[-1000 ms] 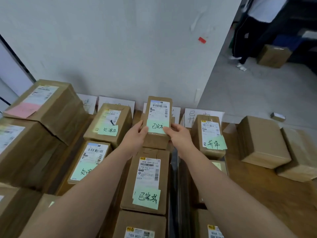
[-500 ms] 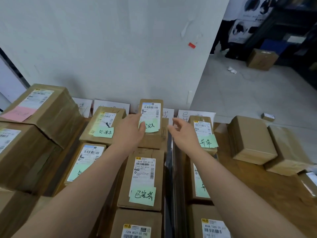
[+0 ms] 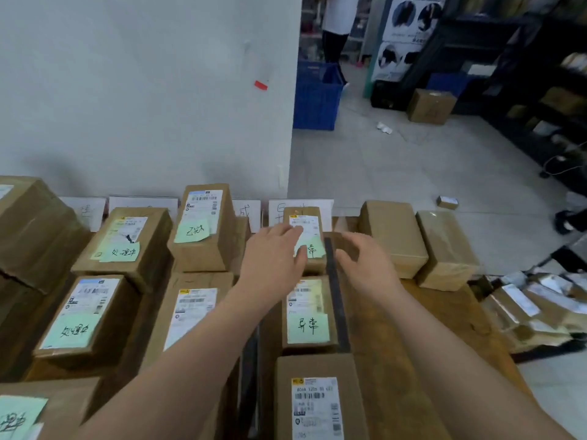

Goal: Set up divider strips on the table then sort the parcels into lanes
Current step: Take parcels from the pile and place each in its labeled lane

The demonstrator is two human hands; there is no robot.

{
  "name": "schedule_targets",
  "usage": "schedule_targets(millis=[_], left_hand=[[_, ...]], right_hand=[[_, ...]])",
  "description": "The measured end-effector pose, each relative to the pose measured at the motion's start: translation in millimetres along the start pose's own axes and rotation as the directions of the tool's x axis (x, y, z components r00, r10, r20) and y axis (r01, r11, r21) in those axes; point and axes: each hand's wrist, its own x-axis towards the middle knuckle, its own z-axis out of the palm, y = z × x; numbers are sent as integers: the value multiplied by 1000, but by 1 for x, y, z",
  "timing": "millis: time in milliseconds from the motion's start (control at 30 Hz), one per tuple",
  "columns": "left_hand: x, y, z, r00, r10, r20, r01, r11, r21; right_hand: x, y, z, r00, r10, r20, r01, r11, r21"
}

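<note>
Brown parcels with green sticky notes lie in lanes on the wooden table. A dark divider strip runs along the right lane, and another shows between the middle and right lanes. The parcel I just handled sits on top of the middle lane's far stack. My left hand reaches over the far parcel of the right lane, fingers relaxed across its label. On that parcel's right, above the strip, my right hand hovers with spread fingers. Neither hand holds anything.
Two plain boxes stand at the table's far right. Large boxes are stacked on the left. Paper signs lean on the wall. Silver-wrapped parcels lie past the right edge. A blue crate and a person are behind.
Both hands let go of the middle-lane parcel, which stays on its stack, and moved right to the far parcel of the right lane. My view turned right.
</note>
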Motion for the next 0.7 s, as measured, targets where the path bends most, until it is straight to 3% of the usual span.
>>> schedule_targets(millis=[367, 700], left_hand=[[56, 174, 96, 992, -20, 122, 22, 1000, -11], [115, 219, 175, 944, -168, 285, 160, 986, 51]], right_hand=[[16, 174, -106, 987, 150, 48, -140, 975, -175], [62, 267, -121, 972, 125, 198, -61, 951, -303]])
